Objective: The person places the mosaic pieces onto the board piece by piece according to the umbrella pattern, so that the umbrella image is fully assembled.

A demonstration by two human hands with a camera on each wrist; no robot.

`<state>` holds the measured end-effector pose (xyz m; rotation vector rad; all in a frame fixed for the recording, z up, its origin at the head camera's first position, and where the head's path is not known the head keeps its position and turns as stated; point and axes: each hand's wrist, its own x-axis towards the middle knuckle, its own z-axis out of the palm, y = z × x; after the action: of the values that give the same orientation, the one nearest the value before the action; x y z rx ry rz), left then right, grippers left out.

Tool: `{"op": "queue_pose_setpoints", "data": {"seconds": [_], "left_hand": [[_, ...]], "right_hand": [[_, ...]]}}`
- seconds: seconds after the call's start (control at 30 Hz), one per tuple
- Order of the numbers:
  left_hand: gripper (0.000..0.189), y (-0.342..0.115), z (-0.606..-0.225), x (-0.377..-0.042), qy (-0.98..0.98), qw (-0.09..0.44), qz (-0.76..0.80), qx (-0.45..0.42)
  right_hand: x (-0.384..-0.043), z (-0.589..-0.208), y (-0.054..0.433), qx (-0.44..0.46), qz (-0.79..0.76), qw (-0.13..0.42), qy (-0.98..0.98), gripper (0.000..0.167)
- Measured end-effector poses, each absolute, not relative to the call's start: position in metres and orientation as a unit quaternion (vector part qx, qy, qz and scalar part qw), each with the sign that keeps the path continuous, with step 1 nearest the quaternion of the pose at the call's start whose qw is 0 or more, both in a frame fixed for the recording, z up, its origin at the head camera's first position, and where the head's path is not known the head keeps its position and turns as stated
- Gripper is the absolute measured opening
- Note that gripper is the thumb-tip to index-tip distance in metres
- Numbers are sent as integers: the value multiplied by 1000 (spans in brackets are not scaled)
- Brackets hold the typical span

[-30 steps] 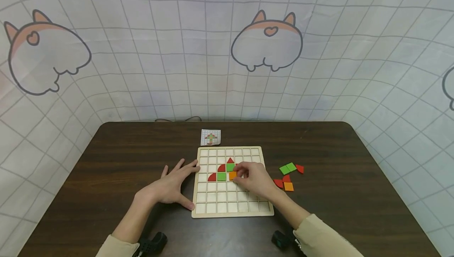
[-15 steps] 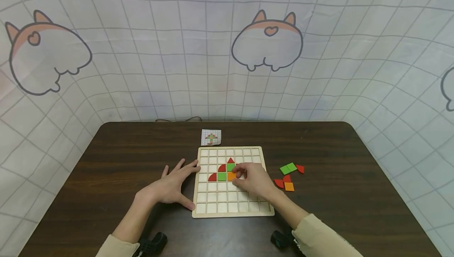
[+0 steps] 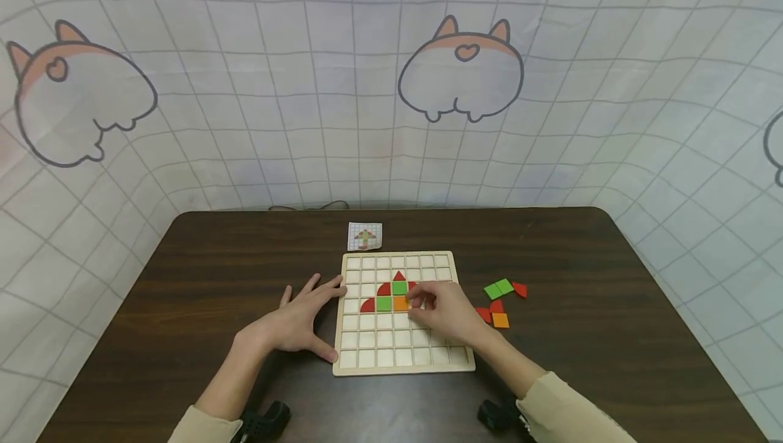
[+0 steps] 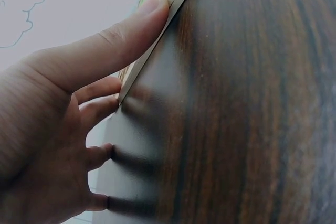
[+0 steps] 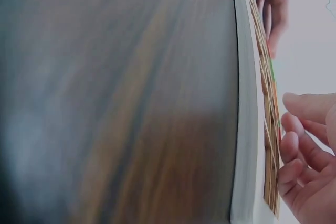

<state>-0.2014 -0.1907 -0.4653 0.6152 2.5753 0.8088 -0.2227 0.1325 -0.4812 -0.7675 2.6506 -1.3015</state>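
Observation:
A pale wooden grid board (image 3: 367,359) lies on the table. On it sit an orange square tile (image 3: 400,303), green square tiles (image 3: 383,304), red quarter-round tiles (image 3: 368,305) and a red triangle tile (image 3: 399,276). My left hand (image 3: 293,321) is spread, thumb and fingertips touching the board's left edge; in the left wrist view the thumb (image 4: 126,35) presses the rim. Just right of the orange tile hovers my right hand (image 3: 446,310), thumb and index finger apart, nothing seen between them. It covers cells on the board's right side. Its loosely bent fingers (image 5: 310,156) show in the right wrist view.
Right of the board lie loose tiles: two green squares (image 3: 498,289), an orange square (image 3: 500,321) and several red pieces (image 3: 519,290). Behind the board is a small pattern card (image 3: 365,236). Dark wooden table (image 3: 245,246), with a white gridded curtain (image 3: 342,103) behind.
The orange tile has shifted slightly left into line beside the green tile. My right thumb and index finger have drawn back from it to the right. The left hand stays put.

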Motion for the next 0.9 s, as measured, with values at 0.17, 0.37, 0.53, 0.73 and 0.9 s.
{"op": "queue_pose_setpoints", "data": {"seconds": [0.17, 0.37, 0.53, 0.73, 0.9], "left_hand": [[110, -190, -465, -201, 913, 187, 288, 219], [111, -191, -464, -201, 915, 187, 284, 217], [111, -191, -464, -202, 915, 187, 285, 217], [111, -191, -465, -202, 917, 189, 280, 214], [112, -192, -463, -200, 916, 190, 279, 215]], "right_hand": [[-222, -482, 145, -253, -425, 57, 867, 13], [-222, -477, 160, -252, -414, 62, 872, 13], [-220, -471, 175, -249, -410, 66, 875, 13], [-221, -467, 196, -225, -406, 67, 883, 14], [-222, -464, 213, -209, -409, 59, 887, 12]]}}
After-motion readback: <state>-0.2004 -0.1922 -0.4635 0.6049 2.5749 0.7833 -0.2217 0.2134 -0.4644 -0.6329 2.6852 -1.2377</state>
